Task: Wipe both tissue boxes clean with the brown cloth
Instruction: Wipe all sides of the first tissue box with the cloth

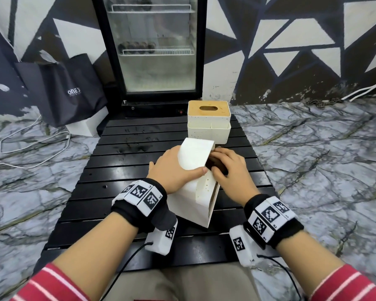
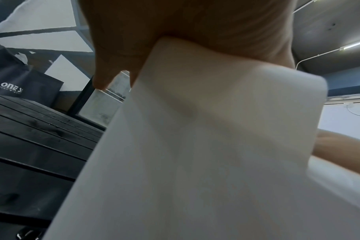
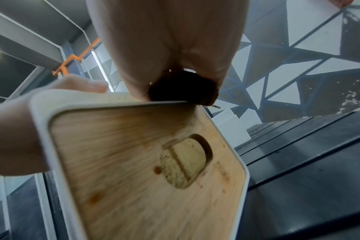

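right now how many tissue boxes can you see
2. One tissue box is tipped on its side on the near part of the black table, the left hand gripping it. The other tissue box stands upright at the table's far edge, untouched.

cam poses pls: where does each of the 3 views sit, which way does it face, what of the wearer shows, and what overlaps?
Head: looks forward and down at the black slatted table; both forearms, left hand and right hand show.
Left wrist: under the left hand, facing the tilted tissue box; palm only.
Right wrist: looks up at that box's wooden lid and the brown cloth in the fingers.
Shared: the tilted box appears in all three views.
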